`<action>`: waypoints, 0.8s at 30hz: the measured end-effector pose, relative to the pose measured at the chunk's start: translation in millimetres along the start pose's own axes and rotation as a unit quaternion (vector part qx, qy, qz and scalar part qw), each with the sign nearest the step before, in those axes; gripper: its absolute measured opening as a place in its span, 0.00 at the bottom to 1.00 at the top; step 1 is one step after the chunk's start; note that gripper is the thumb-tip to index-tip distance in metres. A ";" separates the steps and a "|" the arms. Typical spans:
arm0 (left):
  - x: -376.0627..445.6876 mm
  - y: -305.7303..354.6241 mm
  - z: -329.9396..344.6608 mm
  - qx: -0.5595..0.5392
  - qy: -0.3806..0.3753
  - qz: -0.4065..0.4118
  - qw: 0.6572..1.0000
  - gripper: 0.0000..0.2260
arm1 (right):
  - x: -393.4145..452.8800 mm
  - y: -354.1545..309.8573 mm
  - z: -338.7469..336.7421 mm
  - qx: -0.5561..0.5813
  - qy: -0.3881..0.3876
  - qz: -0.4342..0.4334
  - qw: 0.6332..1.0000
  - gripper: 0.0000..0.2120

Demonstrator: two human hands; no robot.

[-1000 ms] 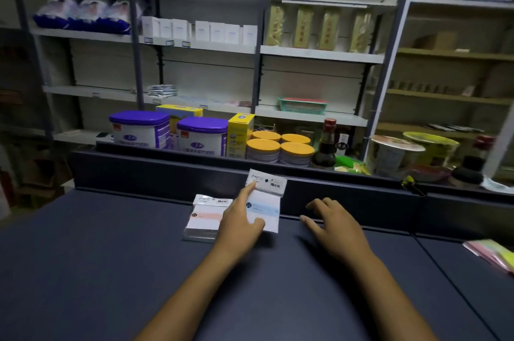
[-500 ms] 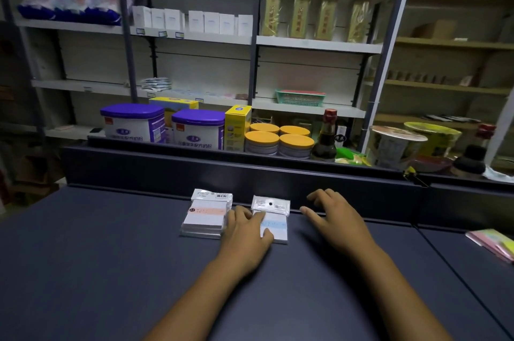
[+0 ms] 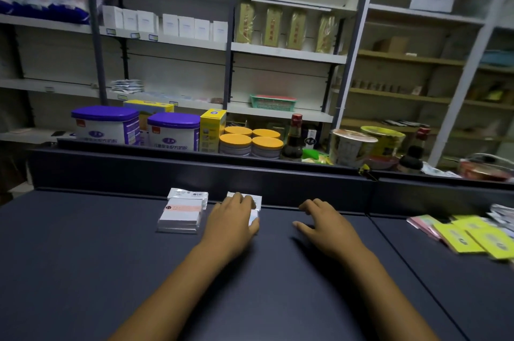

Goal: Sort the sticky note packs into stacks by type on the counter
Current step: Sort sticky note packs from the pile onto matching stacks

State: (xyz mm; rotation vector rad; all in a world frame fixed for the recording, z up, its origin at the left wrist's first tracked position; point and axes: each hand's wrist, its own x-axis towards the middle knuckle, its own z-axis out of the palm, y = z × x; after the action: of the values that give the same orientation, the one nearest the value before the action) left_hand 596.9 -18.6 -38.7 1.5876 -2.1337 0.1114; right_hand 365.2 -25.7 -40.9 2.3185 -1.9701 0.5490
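A: Head view: where's the blue-striped pack (image 3: 254,211)?
B: Frame centre, on the desk (image 3: 83,271), under the flat, relaxed left hand (image 3: 232,219), just beside the pink-striped stack (image 3: 182,213).
A: The right hand (image 3: 325,225)?
B: Loosely spread, holding nothing. The unsorted packs (image 3: 467,238) lie at the right edge, nearer that hand.

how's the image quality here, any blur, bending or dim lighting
Head view: dim, bluish light; shelf posts bow outward from wide-angle distortion; the yellow packs at the right edge are smeared; the left hand covers most of the blue-striped pack; labels are unreadable.
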 end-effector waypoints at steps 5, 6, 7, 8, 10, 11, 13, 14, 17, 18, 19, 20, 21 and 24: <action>1.4 49.1 -16.6 0.018 -0.046 0.052 0.997 0.16 | -45.1 38.3 -38.3 -0.036 -0.014 0.033 0.999 0.23; 0.0 62.5 -18.3 0.019 -0.049 0.062 0.997 0.16 | -56.5 47.2 -46.7 -0.043 -0.016 0.039 0.998 0.24; -1.8 76.9 -19.2 0.020 -0.050 0.071 0.996 0.17 | -69.0 56.6 -55.8 -0.049 -0.016 0.044 0.998 0.24; -4.7 92.1 -19.7 0.020 -0.052 0.078 0.995 0.17 | -82.3 66.1 -65.6 -0.056 -0.015 0.051 0.997 0.24; -12.2 124.8 -19.8 0.016 -0.054 0.092 0.994 0.17 | -111.0 86.6 -86.6 -0.069 -0.011 0.065 0.995 0.24; -16.5 141.4 -19.5 0.011 -0.056 0.098 0.994 0.17 | -125.8 97.2 -97.2 -0.070 -0.006 0.072 0.995 0.24; -27.3 175.9 -20.8 0.001 -0.059 0.107 0.993 0.18 | -157.0 118.0 -118.4 -0.068 0.004 0.088 0.994 0.25; -33.5 193.8 -21.6 -0.005 -0.058 0.111 0.992 0.18 | -173.3 128.1 -129.0 -0.071 0.004 0.095 0.993 0.25; -52.8 245.4 -21.4 -0.027 -0.053 0.126 0.990 0.17 | -218.9 157.7 -156.1 -0.077 -0.002 0.113 0.991 0.25; -59.1 261.9 -20.9 -0.032 -0.051 0.133 0.989 0.17 | -233.0 167.3 -164.0 -0.079 0.000 0.118 0.990 0.25; -66.0 280.7 -20.0 -0.036 -0.049 0.140 0.988 0.17 | -248.9 178.2 -172.6 -0.081 0.004 0.125 0.989 0.24; -72.0 298.1 -18.7 -0.040 -0.047 0.145 0.988 0.17 | -263.6 188.5 -180.5 -0.081 0.006 0.132 0.988 0.25; -77.5 314.7 -17.3 -0.044 -0.046 0.148 0.987 0.17 | -277.3 199.0 -187.7 -0.080 0.007 0.138 0.987 0.25; -92.6 358.7 -12.1 -0.056 -0.045 0.160 0.984 0.17 | -311.9 224.6 -206.8 -0.088 0.003 0.153 0.984 0.26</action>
State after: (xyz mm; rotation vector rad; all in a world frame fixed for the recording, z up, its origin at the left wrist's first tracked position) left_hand 290.2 184.0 9.4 1.1982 -2.4065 0.0234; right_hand 61.1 282.0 17.2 1.9238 -2.2844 0.3765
